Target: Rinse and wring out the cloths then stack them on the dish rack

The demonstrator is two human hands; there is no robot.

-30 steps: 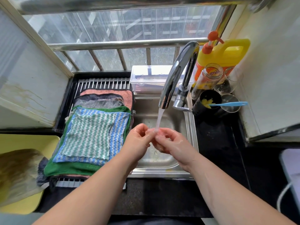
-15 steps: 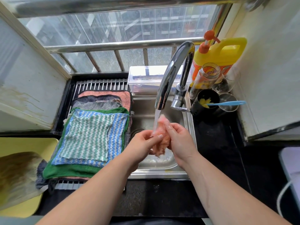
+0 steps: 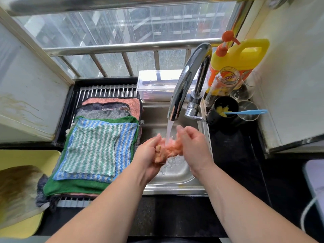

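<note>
A bunched pink cloth (image 3: 175, 148) is gripped by the left hand (image 3: 148, 155) and the right hand (image 3: 194, 146) under the running faucet (image 3: 185, 81).

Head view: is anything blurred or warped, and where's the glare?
Head view: the pink cloth between left hand and right hand is motion-smeared; the stacked cloths are sharp; wide-angle splays the window bars; glare sits on the faucet and clear box.

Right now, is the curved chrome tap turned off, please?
No, water streams from the curved chrome tap onto the crumpled pink cloth over the steel sink.
</note>
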